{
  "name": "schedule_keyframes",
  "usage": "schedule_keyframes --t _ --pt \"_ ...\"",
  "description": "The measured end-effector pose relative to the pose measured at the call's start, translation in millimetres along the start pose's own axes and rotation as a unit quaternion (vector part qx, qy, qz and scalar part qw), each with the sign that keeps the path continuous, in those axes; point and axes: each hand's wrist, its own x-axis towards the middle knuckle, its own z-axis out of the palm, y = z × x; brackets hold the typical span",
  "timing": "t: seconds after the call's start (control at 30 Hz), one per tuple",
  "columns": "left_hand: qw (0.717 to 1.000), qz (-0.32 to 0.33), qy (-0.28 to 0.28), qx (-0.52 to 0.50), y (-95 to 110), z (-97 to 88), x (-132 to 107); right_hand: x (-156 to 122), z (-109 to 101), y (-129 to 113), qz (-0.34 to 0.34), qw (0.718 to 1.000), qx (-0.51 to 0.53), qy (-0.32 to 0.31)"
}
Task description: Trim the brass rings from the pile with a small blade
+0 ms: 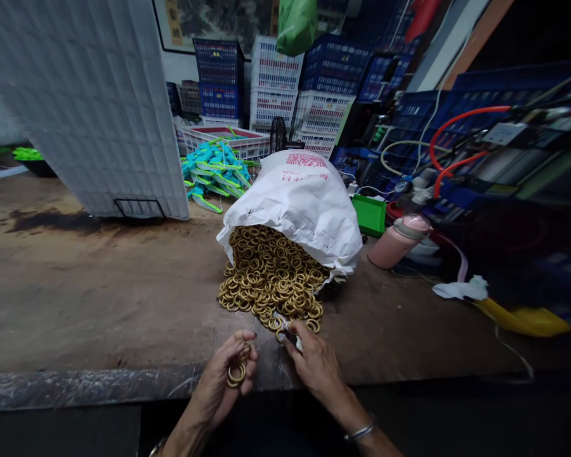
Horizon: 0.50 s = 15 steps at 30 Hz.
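Note:
At the table's front edge my left hand [227,373] is closed around a few brass-coloured rings [236,374], which show in its palm and between the fingers. My right hand [314,357] pinches a small tool with a dark part and a white part [292,339]; its kind is unclear. That tool's tip touches the near edge of a heap of brass-coloured rings [271,279]. The heap spills from the mouth of a white woven sack [295,190], which lies on its side with red print on top.
On the right stand a pink bottle [396,242], a green tray [368,214] and a machine with red hoses [457,158]. Turquoise and lime plastic pieces [214,168] lie behind the sack. A tall grey panel [118,114] rises at left. Stacked crates [273,82] fill the back.

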Motion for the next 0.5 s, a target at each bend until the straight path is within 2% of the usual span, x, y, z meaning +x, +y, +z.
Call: schedule_keyframes --t 0.13,0.23,0.4,0.5 --pt "0.998 -0.040 0.026 -0.051 -5.1 -4.9 4.2 6.5 3.3 -10.5 0.022 0.998 -0.058 0.005" --pt "0.999 -0.034 0.027 -0.029 -10.2 -4.8 8.9 9.1 3.0 -10.8 0.034 0.998 -0.057 0.009" --pt "0.998 -0.015 -0.011 0.053 -12.5 3.2 17.3 8.8 3.7 -5.4 0.031 0.999 0.011 -0.002" --pt "0.994 0.019 0.001 0.108 -14.0 6.7 21.5 8.6 5.3 -8.7 0.015 0.995 0.097 0.003"
